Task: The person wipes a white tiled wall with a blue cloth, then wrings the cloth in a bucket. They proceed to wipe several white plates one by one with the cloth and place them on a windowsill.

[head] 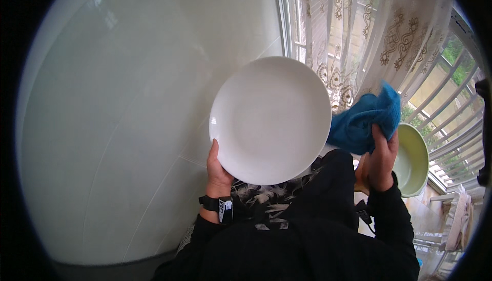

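A large round white plate (275,121) faces me in the middle of the view, and nothing lies on it. My left hand (218,167) grips its lower left rim, thumb on the front and the other fingers hidden behind. To the right, my right hand (381,160) holds a bunched blue cloth (363,121), slightly blurred. The cloth's left end is at the plate's right rim; whether it touches the rim I cannot tell.
A light green basin (411,162) stands beyond my right hand. Sheer embroidered curtains (399,39) hang before a window with white bars (442,77). A pale tiled wall (127,89) fills the left side. A chair with a padded cover (455,219) is at lower right.
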